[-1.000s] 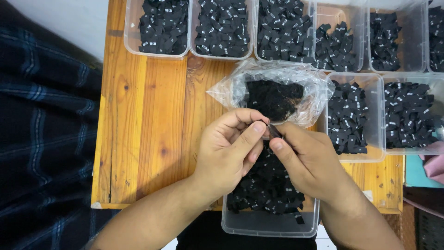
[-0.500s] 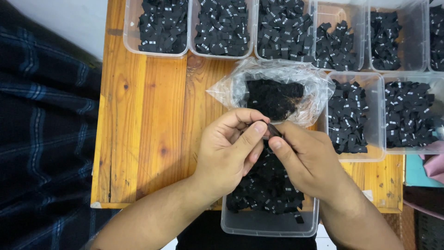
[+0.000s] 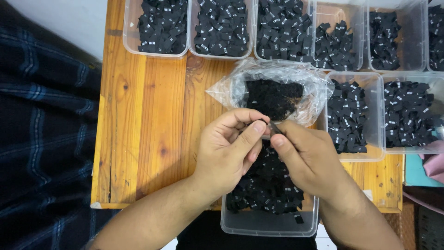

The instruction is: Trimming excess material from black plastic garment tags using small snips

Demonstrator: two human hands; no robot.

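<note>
My left hand (image 3: 229,153) and my right hand (image 3: 307,159) meet over a clear plastic tub (image 3: 268,224) filled with small black fabric labels (image 3: 266,190). Between the fingertips of both hands is pinched one small black label (image 3: 273,127). Just beyond the hands lies an open clear plastic bag (image 3: 277,88) with a dark heap of labels inside. Both hands hide the upper part of the tub.
A wooden table (image 3: 143,125) carries a back row of clear tubs (image 3: 162,28) holding black labels, and two more tubs (image 3: 356,115) on the right. A dark plaid cloth (image 3: 46,139) lies at the left. A pink and teal item (image 3: 428,166) sits at the right edge.
</note>
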